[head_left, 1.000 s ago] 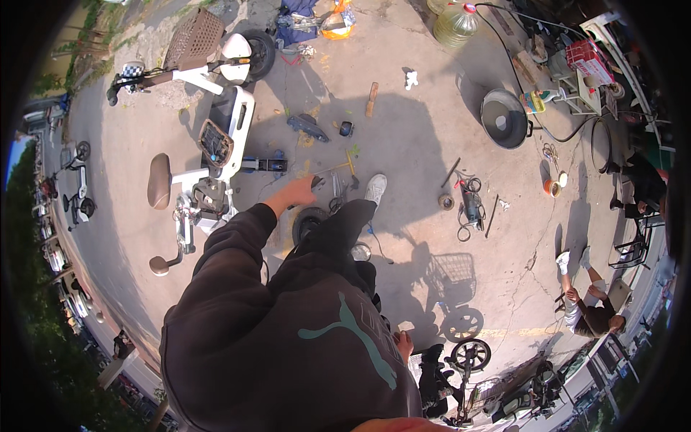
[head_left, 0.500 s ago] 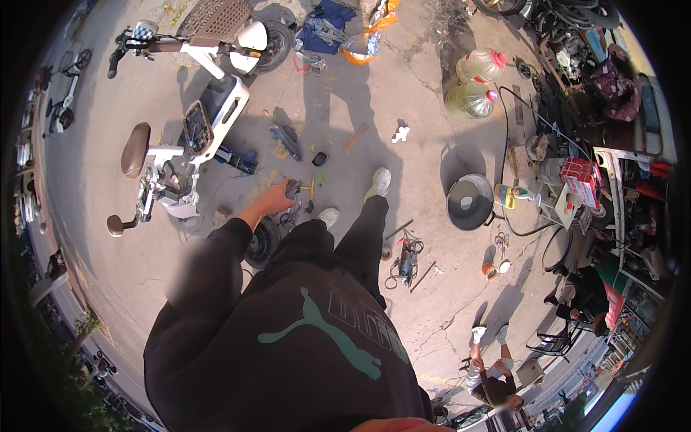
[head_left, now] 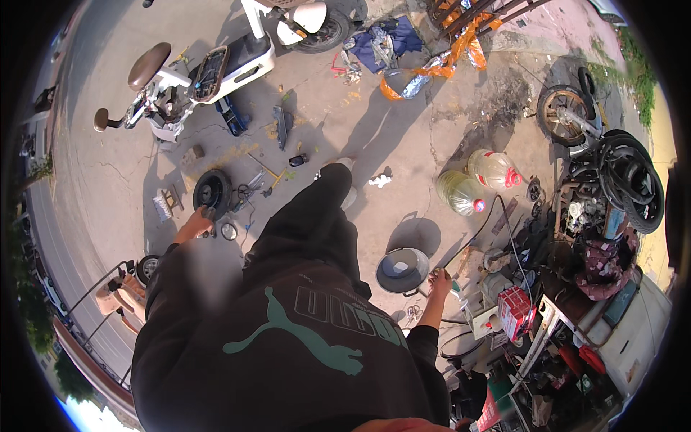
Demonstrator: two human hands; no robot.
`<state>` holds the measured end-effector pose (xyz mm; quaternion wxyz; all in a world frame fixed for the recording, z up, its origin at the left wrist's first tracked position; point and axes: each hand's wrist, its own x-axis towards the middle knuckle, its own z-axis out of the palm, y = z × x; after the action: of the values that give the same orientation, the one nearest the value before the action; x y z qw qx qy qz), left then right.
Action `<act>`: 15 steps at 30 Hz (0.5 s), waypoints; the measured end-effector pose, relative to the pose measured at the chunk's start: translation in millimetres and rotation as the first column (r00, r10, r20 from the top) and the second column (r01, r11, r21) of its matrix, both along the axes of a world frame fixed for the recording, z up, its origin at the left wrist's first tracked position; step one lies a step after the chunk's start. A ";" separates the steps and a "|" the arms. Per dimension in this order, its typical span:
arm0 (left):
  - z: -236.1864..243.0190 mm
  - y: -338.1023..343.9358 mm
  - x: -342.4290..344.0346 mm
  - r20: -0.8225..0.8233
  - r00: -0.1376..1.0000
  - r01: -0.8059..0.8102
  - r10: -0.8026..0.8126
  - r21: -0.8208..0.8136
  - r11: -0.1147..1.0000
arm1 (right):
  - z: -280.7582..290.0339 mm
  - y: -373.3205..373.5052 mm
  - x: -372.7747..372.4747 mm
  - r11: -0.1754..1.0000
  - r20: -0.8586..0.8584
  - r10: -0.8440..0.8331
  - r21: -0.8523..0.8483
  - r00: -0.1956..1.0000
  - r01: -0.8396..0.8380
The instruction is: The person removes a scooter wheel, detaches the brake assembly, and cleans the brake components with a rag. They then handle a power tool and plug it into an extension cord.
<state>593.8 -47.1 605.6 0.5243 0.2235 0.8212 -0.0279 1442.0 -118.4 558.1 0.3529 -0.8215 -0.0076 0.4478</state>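
Note:
My left hand (head_left: 193,227) grips a small dark grey object, held just below and left of a black scooter wheel (head_left: 211,189) lying on the concrete; a round metal ring (head_left: 229,232) lies nearby. In front of the right side of my body, my right hand (head_left: 439,281) appears with curled fingers beside a grey metal basin (head_left: 399,268); whatever it holds is too small to make out. Hand tools (head_left: 268,180) and a dark plastic part (head_left: 281,129) lie on the ground beyond my left hand.
A white scooter (head_left: 252,61) stands upper left. Two large plastic bottles (head_left: 461,193), black hoses (head_left: 482,223), a red box (head_left: 515,311) and piled tires and parts (head_left: 622,176) fill the right. Blue cloth (head_left: 381,47) and orange sheeting (head_left: 446,65) lie upper middle.
My view and body have turned rightward, bringing the tire pile and bottles in. My left hand has moved lower, still gripping the grey object, and my right hand now shows by the basin.

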 end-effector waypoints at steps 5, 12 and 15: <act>16.3 44.7 129.6 0.206 0.901 -0.342 0.380 -0.198 0.919 | 40.3 247.5 16.9 0.899 0.015 0.437 0.018 0.899 -0.437; -66.3 121.1 217.2 0.196 0.899 -0.399 0.391 0.000 0.917 | 37.5 409.7 17.7 0.501 -0.109 0.859 -0.018 0.500 -0.865; -70.6 194.7 232.4 0.164 0.942 -0.315 0.294 0.118 0.942 | 41.6 474.4 11.8 0.361 -0.195 0.900 -0.169 0.390 -0.917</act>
<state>826.2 147.6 535.0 0.5629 0.1317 0.8058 0.1284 1453.8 356.1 599.7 -0.0591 -0.7019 -0.3906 0.5927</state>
